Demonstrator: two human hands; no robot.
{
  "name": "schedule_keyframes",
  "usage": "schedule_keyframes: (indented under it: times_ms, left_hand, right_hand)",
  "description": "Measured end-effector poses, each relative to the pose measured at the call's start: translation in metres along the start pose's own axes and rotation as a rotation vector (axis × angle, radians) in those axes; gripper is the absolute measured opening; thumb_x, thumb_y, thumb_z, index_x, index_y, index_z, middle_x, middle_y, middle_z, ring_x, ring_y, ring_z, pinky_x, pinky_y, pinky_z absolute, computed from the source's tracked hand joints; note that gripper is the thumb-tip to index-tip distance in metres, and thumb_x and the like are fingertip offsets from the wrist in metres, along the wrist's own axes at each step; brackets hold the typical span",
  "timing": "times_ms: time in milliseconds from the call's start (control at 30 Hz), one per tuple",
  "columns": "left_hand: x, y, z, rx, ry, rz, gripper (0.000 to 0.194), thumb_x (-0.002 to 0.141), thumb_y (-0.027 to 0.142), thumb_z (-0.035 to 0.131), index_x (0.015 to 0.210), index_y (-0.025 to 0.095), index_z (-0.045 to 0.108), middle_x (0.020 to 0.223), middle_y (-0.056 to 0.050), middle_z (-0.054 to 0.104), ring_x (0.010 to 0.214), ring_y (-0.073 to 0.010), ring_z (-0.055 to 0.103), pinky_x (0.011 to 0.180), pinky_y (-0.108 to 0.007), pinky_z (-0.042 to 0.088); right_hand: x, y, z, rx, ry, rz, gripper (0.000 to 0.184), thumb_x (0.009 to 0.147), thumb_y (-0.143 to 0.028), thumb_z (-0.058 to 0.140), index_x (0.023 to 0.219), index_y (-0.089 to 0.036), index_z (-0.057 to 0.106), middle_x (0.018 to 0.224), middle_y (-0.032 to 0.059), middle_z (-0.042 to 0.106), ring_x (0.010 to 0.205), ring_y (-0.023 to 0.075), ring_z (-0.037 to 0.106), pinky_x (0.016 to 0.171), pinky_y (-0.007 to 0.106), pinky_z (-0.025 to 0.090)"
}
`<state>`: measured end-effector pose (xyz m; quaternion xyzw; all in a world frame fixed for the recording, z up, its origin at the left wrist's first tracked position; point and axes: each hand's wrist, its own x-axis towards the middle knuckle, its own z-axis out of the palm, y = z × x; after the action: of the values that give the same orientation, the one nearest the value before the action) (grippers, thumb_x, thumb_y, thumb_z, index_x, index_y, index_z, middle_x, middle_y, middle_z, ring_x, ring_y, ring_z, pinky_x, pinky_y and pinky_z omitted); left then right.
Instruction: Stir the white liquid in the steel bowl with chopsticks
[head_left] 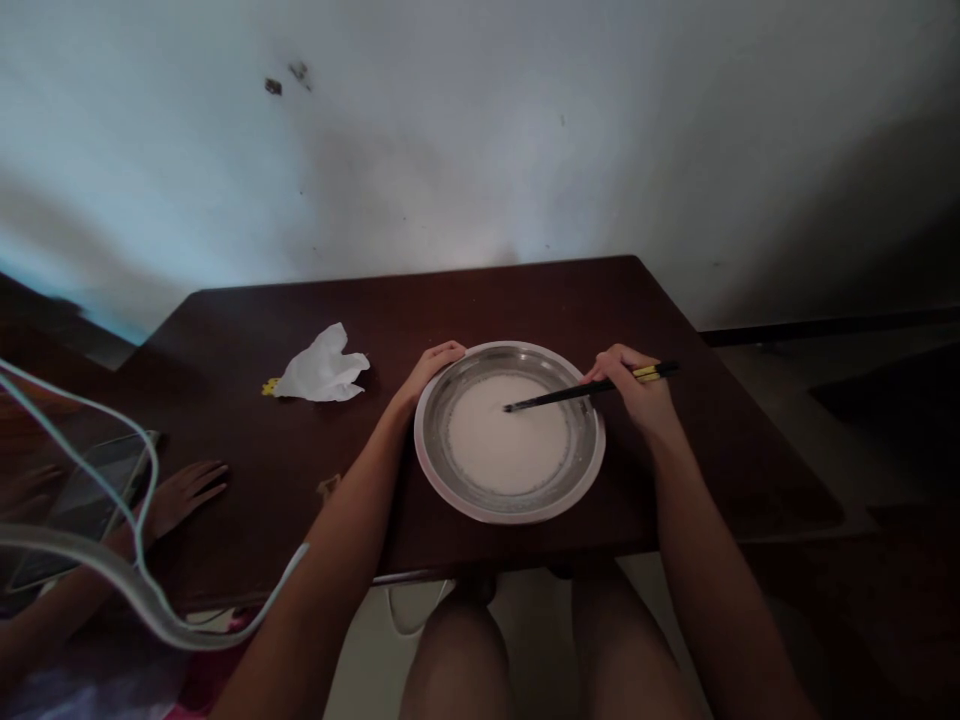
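A wide metal basin (512,515) stands on the dark table, with a milky white liquid (502,440) in it. My left hand (435,366) grips the basin's far left rim, its fingers curled over the outer edge. In my right hand (626,378), closed above the right rim, is a pair of black chopsticks (555,396) with yellow bands near the thick ends. Their tips dip into the liquid near its middle. Part of the right-hand fingers is hidden behind the hand itself.
A crumpled white plastic bag (319,368) with a yellow end lies left on the table (525,290). Another person's hand (187,492) rests near a tablet-like device (97,485) at the left. White cables (154,590) cross the lower left. A wall stands behind the table.
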<state>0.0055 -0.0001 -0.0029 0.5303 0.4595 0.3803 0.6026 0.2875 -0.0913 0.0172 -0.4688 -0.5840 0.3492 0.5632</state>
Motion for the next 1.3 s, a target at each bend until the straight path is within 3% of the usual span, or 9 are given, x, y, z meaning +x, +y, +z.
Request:
schedule_keyframes:
  times_ms: [167,300,433,600,733,867,1000,1167,1300]
  left_hand:
    - [0.0011,-0.0003,-0.0001,-0.001,-0.001,0.002,0.026,0.062,0.039,0.068,0.068,0.015,0.058,0.059,0.003,0.053,0.054,-0.0087,0.045,0.053,-0.022,0.034]
    - [0.0032,-0.0033,-0.0015,-0.005,-0.013,0.010,0.028,0.062,0.040,0.069,0.067,0.015,0.058,0.059,0.003,0.052,0.054,-0.0087,0.045,0.053,-0.021,0.034]
    - [0.0033,-0.0039,-0.0018,-0.009,-0.012,0.015,0.029,0.062,0.041,0.069,0.068,0.015,0.059,0.059,0.003,0.053,0.054,-0.0082,0.045,0.053,-0.021,0.034]
    - [0.0013,-0.0004,0.0002,-0.004,-0.008,0.011,0.027,0.063,0.039,0.068,0.067,0.014,0.058,0.059,0.003,0.053,0.054,-0.0081,0.046,0.052,-0.020,0.035]
    - [0.0002,0.0011,0.0016,-0.015,0.004,0.005,0.028,0.062,0.039,0.068,0.067,0.014,0.058,0.058,0.003,0.052,0.052,-0.0074,0.044,0.051,-0.020,0.034]
    - [-0.0003,0.0013,0.0014,-0.007,-0.002,0.006,0.027,0.063,0.038,0.067,0.068,0.014,0.058,0.058,0.003,0.052,0.052,-0.0080,0.045,0.051,-0.021,0.034]
    - [0.0000,0.0006,0.0008,-0.003,0.000,0.018,0.026,0.063,0.038,0.067,0.068,0.014,0.058,0.060,0.003,0.053,0.055,-0.0084,0.046,0.053,-0.021,0.035]
    - [0.0013,-0.0012,0.0004,-0.005,-0.001,0.010,0.028,0.061,0.039,0.068,0.067,0.014,0.058,0.059,0.003,0.052,0.054,-0.0080,0.044,0.053,-0.021,0.033]
    - [0.0012,-0.0009,0.0004,-0.005,-0.003,0.007,0.028,0.061,0.040,0.068,0.068,0.014,0.058,0.059,0.003,0.053,0.055,-0.0083,0.045,0.053,-0.021,0.033]
  right_hand:
    - [0.0000,-0.0001,-0.0002,0.011,-0.118,0.025,0.030,0.085,-0.033,0.060,0.058,-0.021,0.060,0.063,-0.0005,0.067,0.064,0.0137,0.061,0.067,0.028,0.046]
    - [0.0000,0.0007,-0.0011,0.029,-0.007,0.003,0.032,0.086,-0.033,0.058,0.057,-0.021,0.059,0.059,-0.0017,0.065,0.061,0.0126,0.060,0.065,0.027,0.045]
    - [-0.0003,0.0019,-0.0012,0.048,-0.125,0.033,0.031,0.085,-0.033,0.059,0.057,-0.021,0.059,0.062,-0.0011,0.066,0.062,0.0132,0.061,0.066,0.028,0.046]
    - [0.0004,0.0010,-0.0005,0.042,-0.015,0.007,0.033,0.086,-0.033,0.058,0.056,-0.021,0.059,0.058,-0.0018,0.065,0.060,0.0123,0.060,0.064,0.027,0.045]
    - [0.0006,0.0010,-0.0009,0.026,-0.122,0.027,0.028,0.084,-0.031,0.061,0.058,-0.020,0.060,0.062,-0.0011,0.067,0.063,0.0129,0.062,0.066,0.027,0.046]
    - [0.0006,0.0020,-0.0022,0.053,0.004,0.011,0.031,0.086,-0.032,0.059,0.056,-0.021,0.059,0.058,-0.0017,0.065,0.059,0.0124,0.061,0.063,0.027,0.045]
    - [-0.0004,0.0009,-0.0015,0.068,-0.136,0.053,0.029,0.085,-0.032,0.060,0.058,-0.020,0.060,0.062,-0.0008,0.067,0.062,0.0130,0.062,0.065,0.027,0.047]
    - [0.0000,-0.0005,-0.0013,0.074,0.009,0.018,0.032,0.085,-0.031,0.059,0.055,-0.020,0.058,0.057,-0.0017,0.063,0.058,0.0121,0.060,0.063,0.027,0.045]
    - [-0.0007,-0.0013,-0.0014,0.050,-0.130,0.058,0.029,0.084,-0.029,0.060,0.057,-0.020,0.060,0.062,-0.0005,0.066,0.062,0.0131,0.061,0.065,0.028,0.046]
